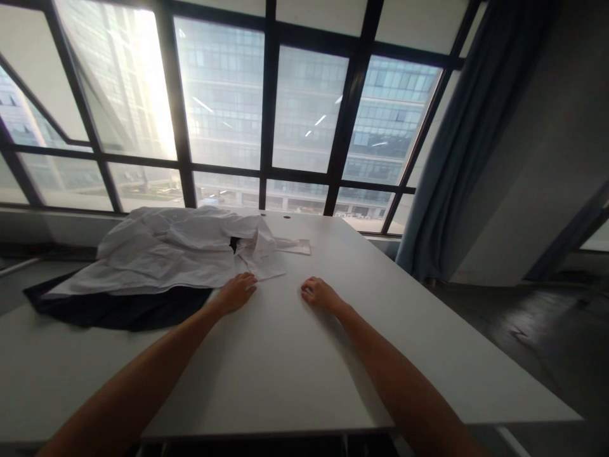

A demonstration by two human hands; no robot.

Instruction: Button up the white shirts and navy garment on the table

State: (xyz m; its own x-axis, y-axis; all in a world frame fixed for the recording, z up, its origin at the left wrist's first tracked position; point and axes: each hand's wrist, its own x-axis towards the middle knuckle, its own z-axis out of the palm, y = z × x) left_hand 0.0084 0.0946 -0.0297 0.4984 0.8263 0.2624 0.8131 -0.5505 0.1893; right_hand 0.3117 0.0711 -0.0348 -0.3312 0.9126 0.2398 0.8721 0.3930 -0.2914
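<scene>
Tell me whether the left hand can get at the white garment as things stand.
Most likely yes: the left hand is right by the near edge of the white garment, with nothing visible in the way.

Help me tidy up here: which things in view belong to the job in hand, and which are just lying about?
Probably the job:
white garment, by the left hand
dark cloth beneath it
white table

Seemingly incidental:
pale flat piece, too unclear to name
blue curtain
</scene>
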